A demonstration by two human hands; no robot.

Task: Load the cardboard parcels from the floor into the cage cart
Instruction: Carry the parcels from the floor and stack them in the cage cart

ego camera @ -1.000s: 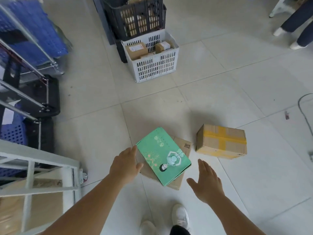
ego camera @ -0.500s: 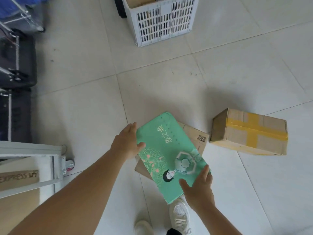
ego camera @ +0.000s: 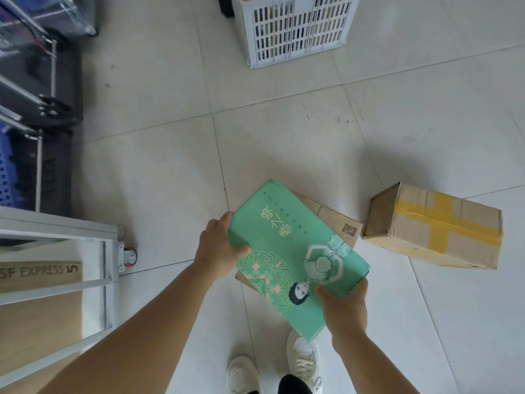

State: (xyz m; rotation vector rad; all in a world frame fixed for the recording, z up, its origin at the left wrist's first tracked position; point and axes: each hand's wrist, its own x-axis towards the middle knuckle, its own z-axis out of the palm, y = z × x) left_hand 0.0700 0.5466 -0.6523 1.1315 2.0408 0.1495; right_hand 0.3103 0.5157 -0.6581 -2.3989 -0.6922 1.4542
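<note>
Pale tiled floor (ego camera: 284, 137), green parcel (ego camera: 295, 251) atop flat carton (ego camera: 335, 220). Left hand (ego camera: 218, 248), right hand (ego camera: 345, 305) gripping its edges: pick-up step. Next: lift, swing left into cage cart (ego camera: 56, 231).

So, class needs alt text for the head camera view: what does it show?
Both hands, left and right, grip a green printed box lying on a flat cardboard parcel on the tiled floor. A yellow-taped parcel lies to the right, and the white cage cart stands left.

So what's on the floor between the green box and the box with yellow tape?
In the head view, only a flat brown parcel poking out from under the green box, then bare tile before the yellow-taped box.
</note>
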